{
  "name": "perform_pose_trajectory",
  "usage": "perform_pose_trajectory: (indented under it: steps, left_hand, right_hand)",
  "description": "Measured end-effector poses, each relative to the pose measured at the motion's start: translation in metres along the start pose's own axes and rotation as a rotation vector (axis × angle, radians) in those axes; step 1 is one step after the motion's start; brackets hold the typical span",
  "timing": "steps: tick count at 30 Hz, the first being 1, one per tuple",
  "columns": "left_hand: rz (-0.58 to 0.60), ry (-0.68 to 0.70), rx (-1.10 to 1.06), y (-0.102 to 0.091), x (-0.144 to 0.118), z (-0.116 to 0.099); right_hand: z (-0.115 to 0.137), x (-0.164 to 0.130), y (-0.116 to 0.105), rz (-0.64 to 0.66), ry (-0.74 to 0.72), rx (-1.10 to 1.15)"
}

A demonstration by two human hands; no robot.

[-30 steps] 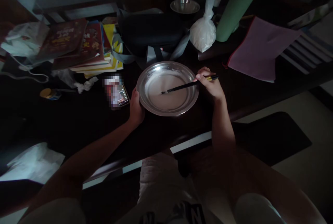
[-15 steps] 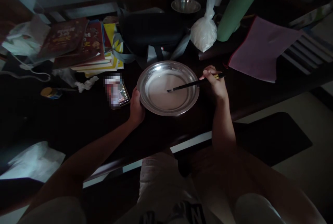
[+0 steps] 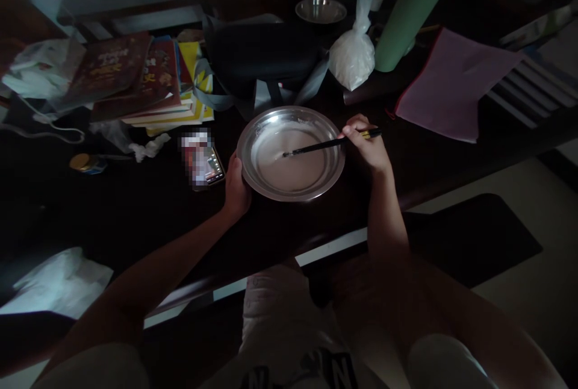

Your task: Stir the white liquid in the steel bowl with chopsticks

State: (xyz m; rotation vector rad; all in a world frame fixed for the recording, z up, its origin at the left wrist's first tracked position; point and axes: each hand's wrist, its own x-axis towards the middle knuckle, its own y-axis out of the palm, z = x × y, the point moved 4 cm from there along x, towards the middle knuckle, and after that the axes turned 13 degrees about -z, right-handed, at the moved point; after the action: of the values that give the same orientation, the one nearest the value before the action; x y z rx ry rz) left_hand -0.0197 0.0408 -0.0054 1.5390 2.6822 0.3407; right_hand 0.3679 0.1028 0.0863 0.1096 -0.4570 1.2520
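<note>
Dark table (image 3: 135, 208) bears metal plate (image 3: 253, 136), books (image 3: 149, 82), phone (image 3: 205, 163)

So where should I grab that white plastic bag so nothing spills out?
Take the white plastic bag by its twisted neck at the top, coming from above. Its full bottom sits on the table and the neck stands upright, so lifting there probably keeps the opening closed.
</note>
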Motion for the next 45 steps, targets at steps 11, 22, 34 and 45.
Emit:
perform_pose_trajectory:
  steps: [11, 22, 34, 45]
  left_hand:
    - [0.002, -0.047, 0.009, 0.0019, -0.0023, -0.0095]
    - [-0.014, -0.016, 0.011, 0.0016, -0.0016, -0.0065]
    - [0.014, -0.003, 0.040, 0.0000, 0.0001, -0.0041]
    - [-0.017, -0.018, 0.022, -0.0002, -0.0006, -0.0059]
  right_hand:
    - [0.0012, 0.0006, -0.0018, -0.012, -0.001, -0.005]
    - [-0.0016, 0.0010, -0.0043, -0.042, 0.026, 0.006]
    - [0.0008, 0.0002, -0.0030, -0.047, 0.046, 0.011]
    - [0.0009, 0.0008, -0.0020, -0.002, 0.027, 0.013]
